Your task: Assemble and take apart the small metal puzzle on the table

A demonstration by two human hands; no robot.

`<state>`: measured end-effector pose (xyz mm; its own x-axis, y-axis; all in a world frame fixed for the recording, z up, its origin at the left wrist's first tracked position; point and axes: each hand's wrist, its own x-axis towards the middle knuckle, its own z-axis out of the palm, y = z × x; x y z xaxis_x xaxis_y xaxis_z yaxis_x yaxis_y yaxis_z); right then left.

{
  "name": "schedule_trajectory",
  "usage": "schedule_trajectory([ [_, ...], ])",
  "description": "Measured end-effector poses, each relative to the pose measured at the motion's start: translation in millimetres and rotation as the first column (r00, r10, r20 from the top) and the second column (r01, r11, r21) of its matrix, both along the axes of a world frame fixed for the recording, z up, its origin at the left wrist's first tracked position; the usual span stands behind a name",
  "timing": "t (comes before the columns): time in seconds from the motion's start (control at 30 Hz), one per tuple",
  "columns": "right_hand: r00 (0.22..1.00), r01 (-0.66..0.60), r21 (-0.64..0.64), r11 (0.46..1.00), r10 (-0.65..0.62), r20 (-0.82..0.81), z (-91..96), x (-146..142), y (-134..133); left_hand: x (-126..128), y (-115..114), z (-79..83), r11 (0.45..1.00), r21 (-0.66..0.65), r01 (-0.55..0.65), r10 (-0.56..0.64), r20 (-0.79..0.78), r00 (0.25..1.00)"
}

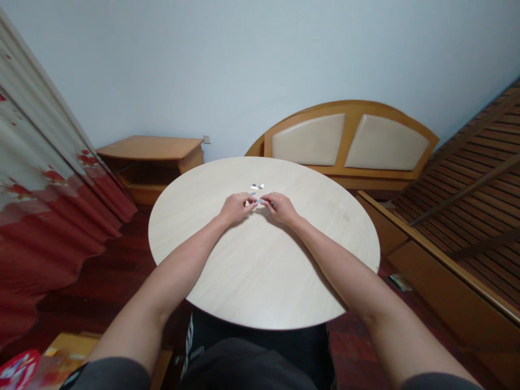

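A small bluish piece [259, 201] is pinched at both ends by the fingertips of the left hand [235, 207] and the right hand [281, 208], low over the middle of the round table [252, 281], seemingly so both wrists are steadied. Silvery bits [257, 187] are left just beyond, toward the far edge.

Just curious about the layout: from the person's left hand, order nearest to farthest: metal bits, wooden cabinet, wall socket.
1. Metal bits, just beyond the left hand.
2. Wooden cabinet, back left on the floor.
3. Wall socket, on the wall behind it.
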<state>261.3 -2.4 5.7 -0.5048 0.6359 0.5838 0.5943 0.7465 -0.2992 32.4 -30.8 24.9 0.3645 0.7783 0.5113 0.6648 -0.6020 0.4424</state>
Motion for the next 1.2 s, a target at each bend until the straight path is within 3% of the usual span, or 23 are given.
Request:
schedule_trajectory([
  [0.6, 0.999, 0.015, -0.003, 1.000, -0.015, -0.051, -4.6, -2.0, 1.0, -0.8, 1.3, -0.5, 0.998, 0.030, -0.061, 0.060, 0.023, 0.998],
  [1.2, 0.999, 0.022, -0.005, 1.000, -0.022, -0.032, -0.6, -3.6, -4.7, -3.5, 7.1, -5.7, 1.000, 0.023, 0.011, -0.013, 0.056, 0.998],
])
